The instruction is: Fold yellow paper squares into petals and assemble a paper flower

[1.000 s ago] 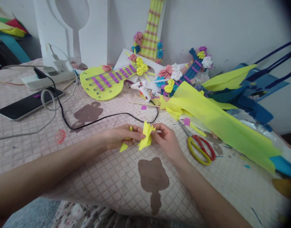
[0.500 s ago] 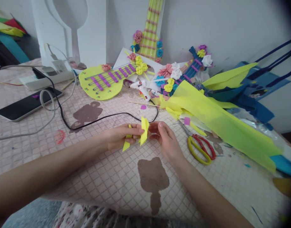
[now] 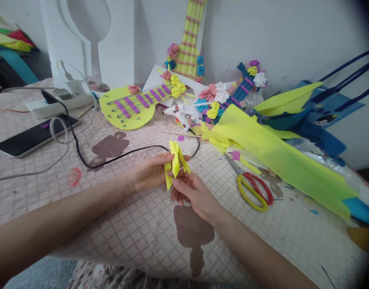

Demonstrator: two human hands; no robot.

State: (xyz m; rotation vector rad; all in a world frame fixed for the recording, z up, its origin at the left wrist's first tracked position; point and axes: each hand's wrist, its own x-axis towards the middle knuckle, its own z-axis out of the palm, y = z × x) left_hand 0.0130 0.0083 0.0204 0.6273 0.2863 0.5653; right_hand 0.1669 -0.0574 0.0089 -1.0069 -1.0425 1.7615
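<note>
Pinched between the thumb and fingers of my left hand (image 3: 154,170) is a folded yellow paper strip (image 3: 176,160), its loops and pointed ends sticking up and down above the table. My right hand (image 3: 192,192) is just below and to the right, fingers curled close under the strip's lower end; whether they grip it is not clear. Behind the hands a white glue gun (image 3: 180,114) lies with its black cord. Red and yellow scissors (image 3: 252,186) lie partly open to the right.
A yellow paper guitar (image 3: 128,106), decorated guitars with paper flowers (image 3: 214,94) and a white power strip (image 3: 56,102) stand or lie at the back. A black phone-like slab (image 3: 30,134) is at left. Yellow crepe paper (image 3: 280,156) spreads across the right, before a blue bag (image 3: 341,104).
The yellow strip has moved slightly left and turned, now showing more loops. My right hand has dropped down and left, below the strip. My left hand still holds it.
</note>
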